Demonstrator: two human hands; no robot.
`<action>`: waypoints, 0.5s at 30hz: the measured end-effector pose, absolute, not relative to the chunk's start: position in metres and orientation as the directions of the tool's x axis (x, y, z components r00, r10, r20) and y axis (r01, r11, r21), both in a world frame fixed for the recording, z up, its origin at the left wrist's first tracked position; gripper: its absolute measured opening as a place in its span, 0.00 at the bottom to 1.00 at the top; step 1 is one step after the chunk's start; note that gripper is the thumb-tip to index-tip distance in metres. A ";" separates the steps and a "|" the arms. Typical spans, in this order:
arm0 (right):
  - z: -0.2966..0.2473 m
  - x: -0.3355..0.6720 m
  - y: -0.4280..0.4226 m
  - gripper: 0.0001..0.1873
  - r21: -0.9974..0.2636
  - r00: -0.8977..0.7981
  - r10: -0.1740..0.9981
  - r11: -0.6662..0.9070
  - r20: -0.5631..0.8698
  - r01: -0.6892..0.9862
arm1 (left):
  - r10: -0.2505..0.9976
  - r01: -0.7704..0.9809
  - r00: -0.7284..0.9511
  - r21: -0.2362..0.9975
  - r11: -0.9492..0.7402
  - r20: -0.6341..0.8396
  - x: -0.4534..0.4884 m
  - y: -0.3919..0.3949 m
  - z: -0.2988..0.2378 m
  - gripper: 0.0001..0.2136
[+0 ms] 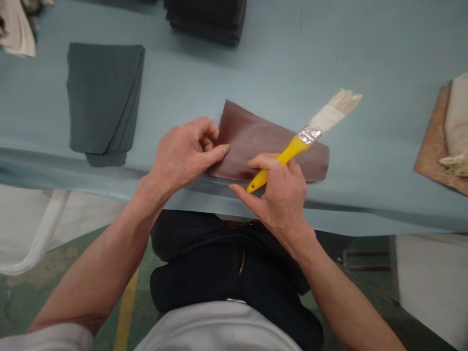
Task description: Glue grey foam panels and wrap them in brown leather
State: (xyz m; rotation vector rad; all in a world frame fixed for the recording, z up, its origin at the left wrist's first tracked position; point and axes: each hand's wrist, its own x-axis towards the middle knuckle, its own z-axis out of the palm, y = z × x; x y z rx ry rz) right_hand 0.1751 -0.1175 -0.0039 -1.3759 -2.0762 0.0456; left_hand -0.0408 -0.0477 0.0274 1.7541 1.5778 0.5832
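Observation:
A brown leather piece (256, 139) lies flat on the blue table (256, 63), close to its near edge. My left hand (185, 153) pinches the piece's left edge between thumb and fingers. My right hand (281, 192) rests on the piece's near edge and grips the yellow handle of a paintbrush (310, 131). The brush points up and to the right, its pale bristles hanging past the leather over bare table.
A folded stack of dark grey fabric (104, 100) lies at the left. A dark stack (206, 19) sits at the far edge. A brown board (437, 141) with pale material on it is at the right, and pale cloth (16, 24) at the far left corner.

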 end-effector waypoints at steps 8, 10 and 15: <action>-0.004 0.176 -0.110 0.18 -0.398 -0.197 0.818 0.455 0.540 0.797 | 0.981 0.663 0.154 0.748 -0.014 -0.118 -0.041 -0.048 0.026 0.12; -0.006 0.171 -0.108 0.16 -0.412 -0.140 0.827 0.408 0.544 0.815 | 0.982 0.661 0.158 0.750 -0.024 -0.107 -0.041 -0.048 0.026 0.12; -0.007 0.159 -0.106 0.17 -0.342 -0.085 0.840 0.308 0.536 0.888 | 0.982 0.674 0.162 0.738 -0.041 -0.094 -0.039 -0.048 0.028 0.11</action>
